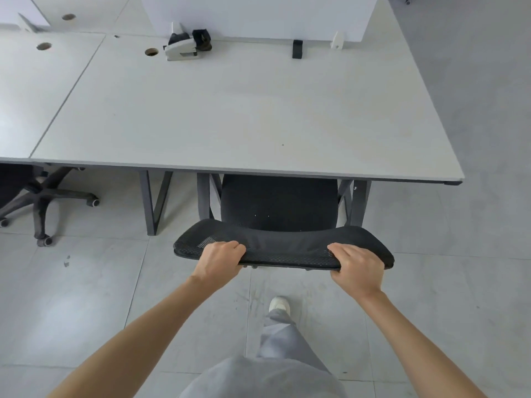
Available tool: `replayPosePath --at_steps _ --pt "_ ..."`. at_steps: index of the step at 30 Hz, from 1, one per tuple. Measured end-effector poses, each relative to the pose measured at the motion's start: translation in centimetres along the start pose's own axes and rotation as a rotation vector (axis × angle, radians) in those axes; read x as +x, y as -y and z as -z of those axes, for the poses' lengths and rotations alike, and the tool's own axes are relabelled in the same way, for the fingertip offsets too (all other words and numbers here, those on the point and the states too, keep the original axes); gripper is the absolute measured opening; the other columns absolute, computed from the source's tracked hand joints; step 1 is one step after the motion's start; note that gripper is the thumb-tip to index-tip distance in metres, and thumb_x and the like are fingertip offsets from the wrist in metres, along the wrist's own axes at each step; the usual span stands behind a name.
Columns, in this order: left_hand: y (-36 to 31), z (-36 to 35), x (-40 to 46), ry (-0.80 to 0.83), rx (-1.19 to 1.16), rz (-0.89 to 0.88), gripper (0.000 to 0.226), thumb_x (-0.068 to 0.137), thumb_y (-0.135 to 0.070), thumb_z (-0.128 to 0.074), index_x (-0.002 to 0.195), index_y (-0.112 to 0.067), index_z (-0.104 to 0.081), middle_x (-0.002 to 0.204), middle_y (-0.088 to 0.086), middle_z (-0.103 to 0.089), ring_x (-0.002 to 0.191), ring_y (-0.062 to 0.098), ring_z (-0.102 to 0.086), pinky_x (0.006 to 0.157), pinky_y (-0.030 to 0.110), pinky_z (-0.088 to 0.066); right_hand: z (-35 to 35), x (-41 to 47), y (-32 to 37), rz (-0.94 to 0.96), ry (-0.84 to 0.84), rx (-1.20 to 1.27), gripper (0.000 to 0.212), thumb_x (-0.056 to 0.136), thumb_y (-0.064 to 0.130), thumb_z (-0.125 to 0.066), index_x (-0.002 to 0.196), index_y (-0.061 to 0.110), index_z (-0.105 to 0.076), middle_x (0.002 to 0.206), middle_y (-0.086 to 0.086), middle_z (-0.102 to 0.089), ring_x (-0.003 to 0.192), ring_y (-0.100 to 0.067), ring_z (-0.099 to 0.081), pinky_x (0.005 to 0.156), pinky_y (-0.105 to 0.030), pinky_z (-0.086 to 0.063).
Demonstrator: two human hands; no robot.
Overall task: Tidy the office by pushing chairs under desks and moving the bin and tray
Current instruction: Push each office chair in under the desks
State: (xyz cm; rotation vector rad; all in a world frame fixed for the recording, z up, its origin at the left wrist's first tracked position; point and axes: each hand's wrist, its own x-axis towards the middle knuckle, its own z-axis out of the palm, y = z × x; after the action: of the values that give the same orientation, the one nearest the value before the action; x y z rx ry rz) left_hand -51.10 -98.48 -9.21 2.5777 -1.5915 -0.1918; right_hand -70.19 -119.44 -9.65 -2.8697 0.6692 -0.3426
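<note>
Far left, another chair [43,196] sits partly out from its desk. My left hand [219,261] and right hand [357,268] are both curled tight over the black chair's backrest [283,248], spread wide so I'd guess it rolls straight. Seat's partly under the desk [244,116] edge, between the legs with room either side.
</note>
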Motion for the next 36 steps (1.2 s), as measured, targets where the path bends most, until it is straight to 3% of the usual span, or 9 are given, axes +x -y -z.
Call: replayPosePath --at_steps 8,16,20,25,30,36 --pt "0.5 -0.5 1.1 0.013 0.014 0.03 0.038 0.031 -0.008 -0.085 0.049 -0.014 -0.052 0.044 -0.005 -0.05 0.036 0.016 -0.049 0.033 0.017 -0.022 -0.9 2.2 -1.6 0.102 -0.041 0.043 0.036 0.063 0.014 -0.041 0.075 0.011 -0.075 0.074 0.001 -0.074 0.069 -0.015 -0.071 0.058 -0.019 -0.052" --pt "1.8 -0.2 3.7 -0.013 0.001 0.06 0.034 0.037 -0.002 -0.084 0.052 -0.012 -0.055 0.045 -0.004 -0.052 0.037 0.018 -0.052 0.034 0.018 -0.028 -1.7 5.4 -2.7 0.106 -0.045 0.09 0.033 0.06 0.009 -0.043 0.073 0.012 -0.073 0.071 0.003 -0.072 0.065 -0.013 -0.069 0.054 -0.018 -0.05" --pt "2.9 0.5 5.7 -0.003 -0.002 0.091 0.029 0.042 -0.002 -0.083 0.055 -0.013 -0.059 0.047 -0.005 -0.056 0.039 0.019 -0.055 0.033 0.022 -0.038 -2.3 7.5 -3.0 0.091 0.001 0.112 0.025 0.05 0.002 -0.065 0.072 0.011 -0.072 0.066 0.002 -0.07 0.059 -0.015 -0.067 0.047 -0.021 -0.052" --pt "4.7 1.2 9.1 0.008 -0.034 0.176 0.015 0.062 -0.003 -0.074 0.075 -0.008 -0.07 0.07 0.004 -0.071 0.058 0.028 -0.065 0.05 0.033 -0.053 -2.6 11.7 -3.2 0.045 0.138 0.045 0.023 0.041 0.004 -0.063 0.062 0.012 -0.063 0.055 0.002 -0.061 0.048 -0.018 -0.056 0.039 -0.022 -0.041" --pt "7.0 2.3 11.1 0.072 -0.019 0.19 0.018 0.069 -0.007 -0.069 0.086 -0.007 -0.068 0.084 0.006 -0.07 0.071 0.031 -0.065 0.06 0.035 -0.05 -4.0 13.9 -2.1 0.023 0.155 0.03 0.028 0.036 0.002 -0.064 0.062 0.012 -0.062 0.054 0.002 -0.059 0.047 -0.019 -0.054 0.038 -0.02 -0.036" --pt "9.4 2.0 11.5 0.063 0.011 0.108 0.029 0.05 -0.007 -0.083 0.073 -0.008 -0.066 0.067 0.005 -0.067 0.054 0.028 -0.063 0.044 0.031 -0.05 -4.6 14.7 -1.1 0.029 0.081 0.046 0.034 0.035 0.0 -0.066 0.067 0.011 -0.066 0.059 0.002 -0.064 0.051 -0.019 -0.059 0.039 -0.02 -0.04"
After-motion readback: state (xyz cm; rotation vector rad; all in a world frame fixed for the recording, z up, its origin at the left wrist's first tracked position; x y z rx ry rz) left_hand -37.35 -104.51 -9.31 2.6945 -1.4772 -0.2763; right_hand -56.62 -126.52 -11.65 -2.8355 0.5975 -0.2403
